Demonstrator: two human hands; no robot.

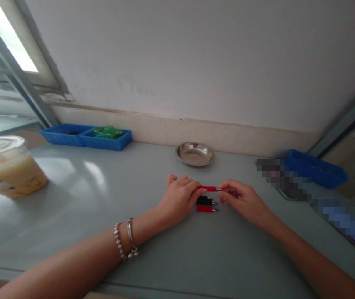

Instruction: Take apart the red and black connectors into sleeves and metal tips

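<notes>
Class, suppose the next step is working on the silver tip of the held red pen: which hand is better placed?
Probably the right hand: its fingertips are right by the silver tip, while the left hand is busy holding the red pen.

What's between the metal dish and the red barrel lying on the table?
In the head view: another red barrel, held in the left hand, its metal tip at the right hand; then black barrels, beside the lying red barrel.
</notes>
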